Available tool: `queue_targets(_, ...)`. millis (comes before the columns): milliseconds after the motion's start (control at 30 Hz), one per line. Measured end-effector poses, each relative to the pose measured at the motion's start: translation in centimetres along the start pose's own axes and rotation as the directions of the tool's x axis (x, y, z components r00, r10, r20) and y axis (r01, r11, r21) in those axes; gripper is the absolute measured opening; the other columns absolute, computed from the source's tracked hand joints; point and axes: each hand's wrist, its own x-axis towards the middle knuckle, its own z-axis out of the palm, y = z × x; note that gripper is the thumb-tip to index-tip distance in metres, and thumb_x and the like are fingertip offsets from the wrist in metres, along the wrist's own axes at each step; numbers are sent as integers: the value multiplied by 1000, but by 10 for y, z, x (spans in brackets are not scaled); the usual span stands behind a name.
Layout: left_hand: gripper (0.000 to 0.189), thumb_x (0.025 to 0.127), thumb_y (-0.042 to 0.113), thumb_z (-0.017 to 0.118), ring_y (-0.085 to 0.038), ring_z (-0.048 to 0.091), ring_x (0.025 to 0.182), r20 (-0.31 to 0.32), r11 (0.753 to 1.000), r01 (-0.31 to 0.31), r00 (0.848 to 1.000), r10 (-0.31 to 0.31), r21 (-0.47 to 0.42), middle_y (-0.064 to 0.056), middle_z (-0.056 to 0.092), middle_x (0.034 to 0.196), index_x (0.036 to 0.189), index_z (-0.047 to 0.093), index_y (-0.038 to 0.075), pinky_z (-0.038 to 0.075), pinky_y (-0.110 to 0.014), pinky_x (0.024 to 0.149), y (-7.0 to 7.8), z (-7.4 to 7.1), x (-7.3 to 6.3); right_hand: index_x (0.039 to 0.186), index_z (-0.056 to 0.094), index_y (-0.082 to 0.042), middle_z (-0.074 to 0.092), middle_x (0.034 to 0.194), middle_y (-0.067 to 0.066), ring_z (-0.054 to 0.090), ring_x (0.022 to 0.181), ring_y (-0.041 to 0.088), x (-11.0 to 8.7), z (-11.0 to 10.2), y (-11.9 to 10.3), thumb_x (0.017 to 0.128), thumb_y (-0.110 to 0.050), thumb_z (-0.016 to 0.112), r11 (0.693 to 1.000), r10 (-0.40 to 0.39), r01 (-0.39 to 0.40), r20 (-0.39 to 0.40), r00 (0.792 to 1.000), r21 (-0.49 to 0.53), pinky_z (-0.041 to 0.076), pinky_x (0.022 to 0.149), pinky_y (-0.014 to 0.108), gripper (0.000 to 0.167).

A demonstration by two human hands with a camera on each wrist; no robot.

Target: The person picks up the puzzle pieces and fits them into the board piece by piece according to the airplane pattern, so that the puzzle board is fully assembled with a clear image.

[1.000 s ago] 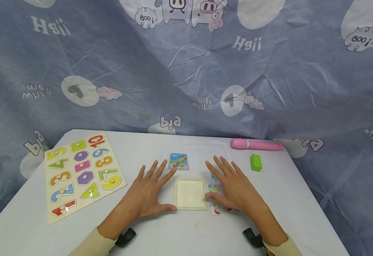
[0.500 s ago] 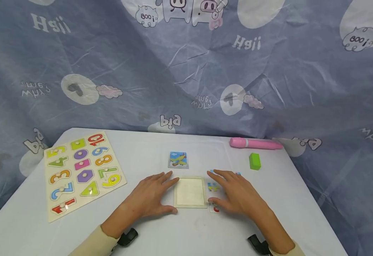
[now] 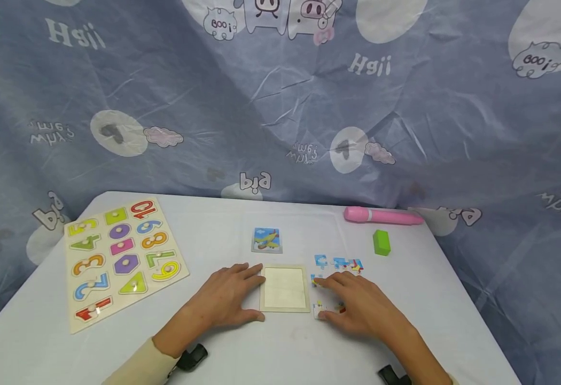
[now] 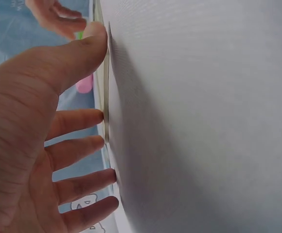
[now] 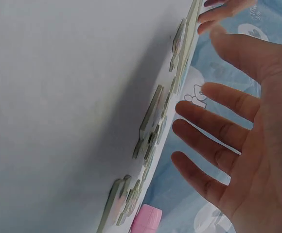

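Note:
A shallow square tray with a pale raised rim lies flat at the table's middle. My left hand rests at its left side, fingers extended and thumb spread; in the left wrist view the fingertips reach the tray's edge. Several jigsaw pieces with blue, yellow and red printing lie to the tray's right. Over them hovers my right hand, its relaxed fingers holding nothing and hiding some pieces. In the right wrist view these fingers hang apart from the pieces.
Behind the tray lies a small picture tile showing a yellow airplane. A number-and-shape peg board occupies the left side. At back right are a green block and a pink marker-shaped object. A printed grey-blue cloth hangs behind the table.
Both hands have lowered from a spread, raised pose. The left has come to the tray's left edge; the right has drawn slightly back toward the body, uncovering the far puzzle pieces.

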Motion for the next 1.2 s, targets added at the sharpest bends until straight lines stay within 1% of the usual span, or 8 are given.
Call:
queue_targets(133, 74, 86, 61, 85, -34, 56, 143, -4, 1000, 3, 1000, -3, -2, -3, 61, 157, 143, 69, 18, 55, -55, 102, -1, 1, 1, 138, 73, -26, 69, 123, -14, 63, 111, 8, -2, 1, -4, 88, -49, 86, 1000, -2, 2, 17, 1000, 10, 56, 90, 43, 57)
queue_targets(233, 71, 87, 59, 84, -34, 57, 142, -6, 1000, 0, 1000, 0, -1, -2, 61, 156, 143, 69, 18, 56, -55, 101, -1, 1, 1, 135, 74, -26, 69, 120, -15, 60, 104, 5, -4, 2, -6, 88, -47, 87, 1000, -6, 5, 26, 1000, 14, 56, 86, 42, 53)
queue_targets(433, 67, 90, 57, 83, -33, 58, 141, -16, 1000, -4, 1000, 4, -4, -1, 62, 156, 143, 69, 18, 56, -55, 100, -4, 3, 2, 131, 75, -27, 68, 116, -16, 57, 97, 3, -5, 3, -6, 86, -43, 89, 999, -26, 26, 18, 999, 20, 55, 84, 40, 50)
queue_targets(700, 68, 89, 58, 83, -32, 57, 140, -11, 1000, 7, 1000, -7, -11, 0, 61, 157, 143, 69, 19, 55, -57, 100, -4, 4, 2, 126, 77, -26, 67, 114, -15, 61, 101, 6, -4, 6, -7, 85, -40, 90, 998, -51, 49, 38, 998, 48, 56, 88, 39, 45)
queue_targets(867, 68, 89, 57, 83, -31, 56, 141, -9, 1000, 8, 1000, -8, -21, 0, 60, 157, 144, 68, 19, 55, -58, 100, -5, 3, 1, 118, 79, -26, 65, 110, -17, 60, 98, 4, -3, 6, -8, 86, -38, 91, 997, -62, 60, 39, 997, 56, 55, 87, 37, 36)
queue_targets(1000, 68, 90, 56, 83, -32, 55, 142, 0, 999, 7, 1000, -7, -32, 0, 60, 158, 145, 68, 19, 54, -59, 101, -5, 2, 1, 113, 78, -26, 65, 109, -16, 64, 99, 7, 0, 6, -7, 86, -32, 90, 995, -80, 78, 34, 996, 60, 57, 88, 39, 30)
queue_targets(1100, 68, 90, 56, 83, -32, 55, 142, 8, 999, 6, 1000, -5, -39, 0, 59, 158, 146, 67, 19, 53, -60, 102, -5, 2, 1, 109, 76, -26, 65, 109, -16, 63, 99, 8, 1, 5, -7, 87, -30, 90, 994, -80, 76, 52, 995, 74, 57, 88, 40, 26)
queue_targets(1200, 69, 91, 56, 82, -32, 54, 143, 13, 999, 5, 1000, -5, -44, 0, 59, 159, 146, 67, 19, 53, -60, 103, -5, 3, 1, 107, 74, -26, 64, 109, -15, 61, 97, 6, 3, 3, -7, 88, -31, 90, 993, -70, 61, 88, 994, 97, 56, 87, 38, 25)
